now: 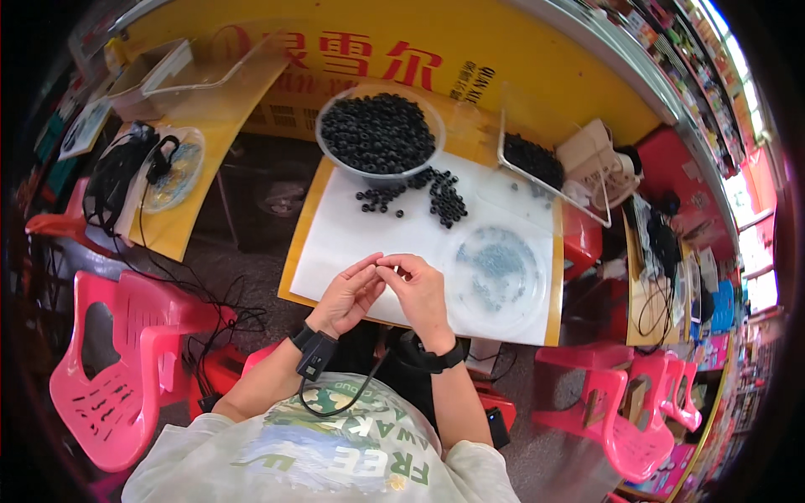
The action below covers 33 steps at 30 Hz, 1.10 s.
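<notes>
Over the near part of the white sheet point(335, 220) on the table, my left hand point(345, 300) and my right hand point(419, 293) meet at the fingertips. Both hands pinch with thumb and forefinger; whatever sits between them is too small to make out. Beyond them lie loose small black ring-like pieces point(448, 204), scattered in a patch. They spread in front of a clear round tub point(322, 149) heaped with the same black pieces. To the right of my right hand rests a shallow clear round dish point(543, 281) holding small pale blue bits.
A clear bin point(604, 220) with black pieces stands at the table's back right. Pink plastic chairs point(126, 335) are at left, and another pink chair point(629, 427) at right. A side table point(180, 239) holds black cords point(117, 172). A cable point(335, 412) hangs from my left wrist device.
</notes>
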Tool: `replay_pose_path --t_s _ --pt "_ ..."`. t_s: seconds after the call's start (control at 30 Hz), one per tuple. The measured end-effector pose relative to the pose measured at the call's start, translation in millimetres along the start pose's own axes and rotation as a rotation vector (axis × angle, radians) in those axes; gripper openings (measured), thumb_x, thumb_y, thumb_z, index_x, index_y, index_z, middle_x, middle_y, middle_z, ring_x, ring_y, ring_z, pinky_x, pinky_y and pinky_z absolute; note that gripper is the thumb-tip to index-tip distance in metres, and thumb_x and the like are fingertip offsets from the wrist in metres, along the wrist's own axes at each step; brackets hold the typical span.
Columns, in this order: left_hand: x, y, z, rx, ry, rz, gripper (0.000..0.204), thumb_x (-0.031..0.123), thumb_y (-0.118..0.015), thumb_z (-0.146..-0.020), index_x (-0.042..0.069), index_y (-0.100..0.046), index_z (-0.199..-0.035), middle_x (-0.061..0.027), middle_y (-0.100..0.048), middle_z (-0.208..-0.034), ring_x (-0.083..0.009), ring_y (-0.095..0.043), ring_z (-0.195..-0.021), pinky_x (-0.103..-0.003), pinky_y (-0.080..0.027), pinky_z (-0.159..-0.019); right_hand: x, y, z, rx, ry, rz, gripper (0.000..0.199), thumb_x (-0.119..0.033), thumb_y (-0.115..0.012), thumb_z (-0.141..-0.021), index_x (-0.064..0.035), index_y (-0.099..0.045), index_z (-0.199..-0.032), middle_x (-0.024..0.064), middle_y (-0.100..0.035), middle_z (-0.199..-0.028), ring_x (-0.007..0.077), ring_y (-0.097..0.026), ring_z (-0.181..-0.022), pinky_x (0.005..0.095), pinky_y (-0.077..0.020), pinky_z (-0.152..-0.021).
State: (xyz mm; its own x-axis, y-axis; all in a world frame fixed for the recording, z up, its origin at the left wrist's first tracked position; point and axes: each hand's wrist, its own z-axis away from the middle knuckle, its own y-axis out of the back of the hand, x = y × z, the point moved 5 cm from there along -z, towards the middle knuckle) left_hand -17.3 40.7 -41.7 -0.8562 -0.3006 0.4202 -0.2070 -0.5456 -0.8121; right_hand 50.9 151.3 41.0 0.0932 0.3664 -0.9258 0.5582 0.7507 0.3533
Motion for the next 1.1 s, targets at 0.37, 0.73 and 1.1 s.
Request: replay_pose_path --t_s 0.37,0.73,1.1 --pt "-8.2 6.4 -6.8 0.009 -0.019 -0.108 0.024 0.006 -0.062 -0.095 -0.003 -0.06 -0.117 -0.0137 -0.067 -0.108 -0.0161 -0.067 -0.09 -0.024 -0.059 -0.082 77.0 175.6 48.7 0.375 -0.054 0.643 0.011 -0.01 -0.069 -0.083 -0.0017 -0.072 -0.09 0.0152 -0.067 -0.089 0.0323 -0.064 -0.082 0.0392 -0.0507 -0.075" --pt "-7.3 2.8 -1.7 0.013 -0.006 -0.094 0.027 0.0 -0.06 -0.094 -0.005 -0.058 -0.12 -0.0165 -0.065 -0.114 -0.0201 -0.067 -0.101 -0.026 -0.058 -0.09 86.8 169.6 31.6 0.267 -0.031 0.851 0.016 -0.012 -0.073 -0.074 -0.0033 -0.07 -0.087 0.0137 -0.062 -0.087 0.0325 -0.06 -0.089 0.0412 -0.0484 -0.08" --pt "-5.0 -0.5 -1.3 -0.004 0.039 -0.113 0.027 0.001 -0.059 -0.094 -0.004 -0.058 -0.121 -0.0147 -0.065 -0.114 -0.018 -0.067 -0.101 -0.023 -0.058 -0.09 65.3 172.9 34.8 0.291 -0.124 0.625 0.014 -0.007 -0.068 -0.08 -0.0025 -0.071 -0.094 0.012 -0.066 -0.085 0.0242 -0.062 -0.078 0.0338 -0.0486 -0.075"
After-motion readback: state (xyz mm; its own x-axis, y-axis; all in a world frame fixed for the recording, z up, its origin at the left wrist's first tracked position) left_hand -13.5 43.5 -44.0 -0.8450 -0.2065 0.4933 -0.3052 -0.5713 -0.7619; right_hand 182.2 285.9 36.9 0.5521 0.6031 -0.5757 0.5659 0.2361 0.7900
